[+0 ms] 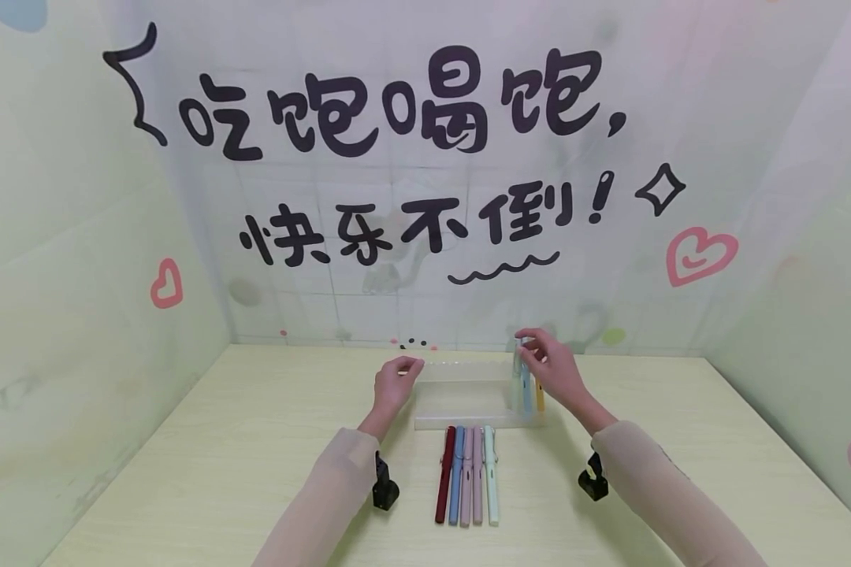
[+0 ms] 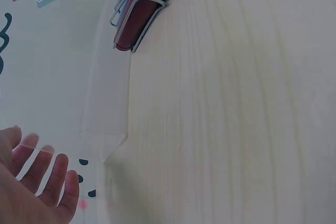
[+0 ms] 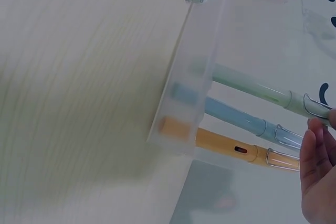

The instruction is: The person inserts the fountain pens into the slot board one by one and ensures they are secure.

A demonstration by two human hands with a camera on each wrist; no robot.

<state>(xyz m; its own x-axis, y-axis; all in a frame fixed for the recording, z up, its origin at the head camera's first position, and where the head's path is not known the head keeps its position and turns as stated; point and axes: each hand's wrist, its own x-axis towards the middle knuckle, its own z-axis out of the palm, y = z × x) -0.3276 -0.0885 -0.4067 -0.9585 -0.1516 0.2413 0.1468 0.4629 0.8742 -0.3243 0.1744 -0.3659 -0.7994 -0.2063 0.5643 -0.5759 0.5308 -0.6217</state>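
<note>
A clear pen stand with a frosted front ledge [image 1: 450,423] stands toward the back of the table. My left hand [image 1: 395,384] holds its upper left edge, thumb in front and fingers behind the clear panel. With fingertips and thumb, my right hand [image 1: 555,370] pinches the cap of a pale green pen [image 3: 252,86], whose lower end is behind the frosted ledge. Beside that pen, a light blue pen [image 3: 236,116] and an orange pen [image 3: 223,144] stand in the right end of the stand, clips up.
Before the stand lies a row of capped pens: dark red [image 1: 444,476], blue [image 1: 457,476], two mauve ones [image 1: 466,480] and pale mint [image 1: 492,476]. A printed cloth wall [image 1: 369,315] rises behind the table [image 1: 255,457], with more cloth on both sides.
</note>
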